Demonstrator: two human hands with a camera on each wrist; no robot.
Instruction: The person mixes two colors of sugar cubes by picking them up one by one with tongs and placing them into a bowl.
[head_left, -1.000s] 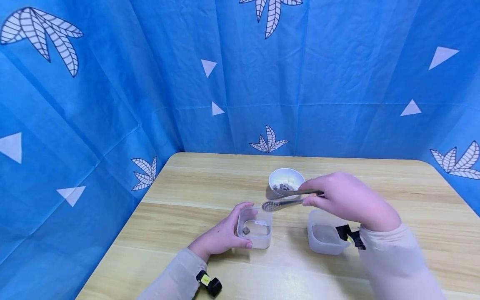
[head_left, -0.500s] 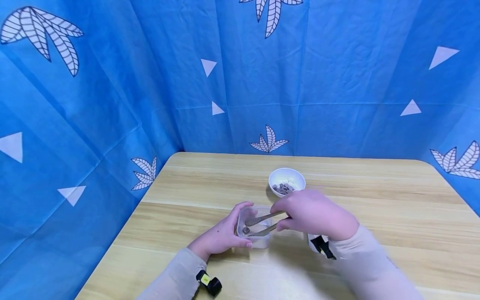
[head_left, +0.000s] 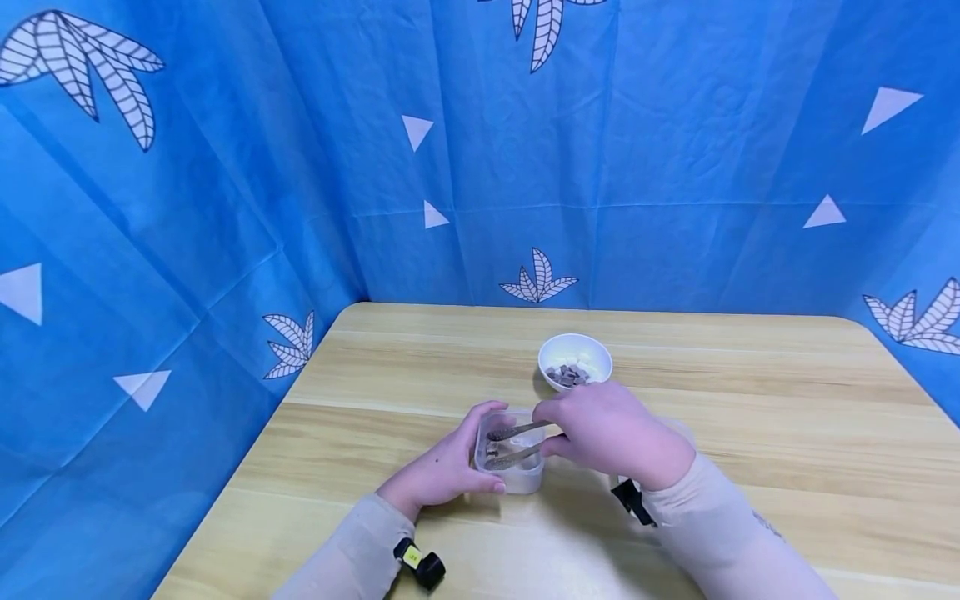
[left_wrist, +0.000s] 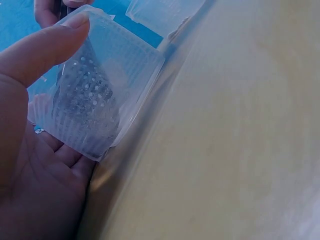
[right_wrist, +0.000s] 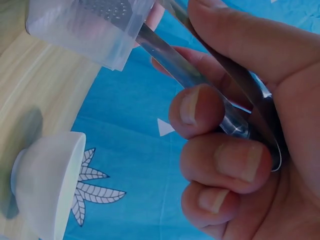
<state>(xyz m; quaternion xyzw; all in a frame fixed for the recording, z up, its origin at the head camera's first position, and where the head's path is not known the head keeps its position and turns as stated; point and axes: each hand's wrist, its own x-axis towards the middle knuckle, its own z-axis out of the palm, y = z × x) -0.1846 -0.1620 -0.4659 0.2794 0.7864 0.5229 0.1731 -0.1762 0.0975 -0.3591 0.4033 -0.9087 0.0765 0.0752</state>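
Observation:
My left hand [head_left: 444, 471] grips a small translucent plastic container [head_left: 527, 482] from its left side, thumb at the near wall and fingers round the far one. In my right hand [head_left: 615, 435] is a pair of metal tongs [right_wrist: 175, 62], its arms held between thumb and fingers. The perforated tong tips reach into the container, spread apart, with a small brown cube [head_left: 492, 454] between them. Through the container wall in the left wrist view, one dimpled tong tip [left_wrist: 87, 95] shows near the bottom.
Behind the container stands a white bowl [head_left: 573, 342] with several brown cubes [head_left: 568, 377] and some white pieces. A second translucent container [head_left: 679, 427] is mostly hidden under my right forearm. Blue patterned cloth [head_left: 480, 150] hangs behind the wooden table [head_left: 420, 358].
My right hand has brought the tongs left and down from near the bowl into the container, their tips now around the brown cube. The left hand has stayed on the container.

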